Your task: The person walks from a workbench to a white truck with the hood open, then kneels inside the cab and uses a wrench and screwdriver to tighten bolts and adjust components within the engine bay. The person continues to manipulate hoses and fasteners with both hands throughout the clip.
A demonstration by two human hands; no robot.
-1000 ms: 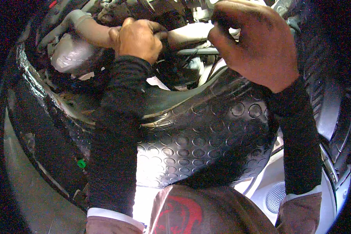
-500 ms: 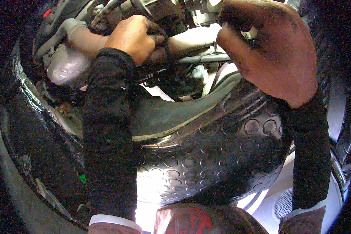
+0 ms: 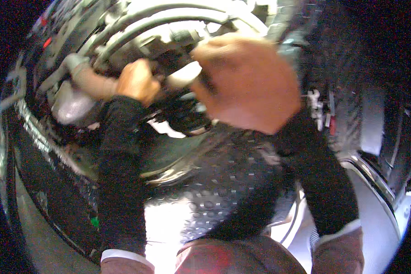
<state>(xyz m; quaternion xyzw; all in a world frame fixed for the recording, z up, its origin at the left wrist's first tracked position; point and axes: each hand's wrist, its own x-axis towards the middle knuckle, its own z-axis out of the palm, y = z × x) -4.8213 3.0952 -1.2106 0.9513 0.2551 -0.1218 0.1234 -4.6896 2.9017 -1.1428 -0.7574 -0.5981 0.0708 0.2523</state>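
In an engine bay, my left hand [image 3: 138, 83] is closed, its knuckles up, over a thick pale hose [image 3: 95, 84]. What its fingers grip is hidden beneath the hand. The pale pipe [image 3: 185, 75] shows again between my two hands. My right hand [image 3: 253, 84] hovers at the pipe's right end, its back toward me. Motion smears its curled fingers, so I cannot make out whether they hold anything. A rounded grey housing [image 3: 72, 106] sits below the hose, left of my left forearm.
Curved hoses [image 3: 169, 23] arch across the far side. A black studded mat [image 3: 210, 196] drapes over the near edge. Wrench-like metal tools [image 3: 314, 107] and a red-handled tool [image 3: 332, 125] lie at the right. A dark body panel [image 3: 55, 192] borders the left.
My right hand has moved left and slightly down in view, nearer my left hand. The view has shifted, bringing in the arched hoses and the tools. My left hand stays closed at the hose.
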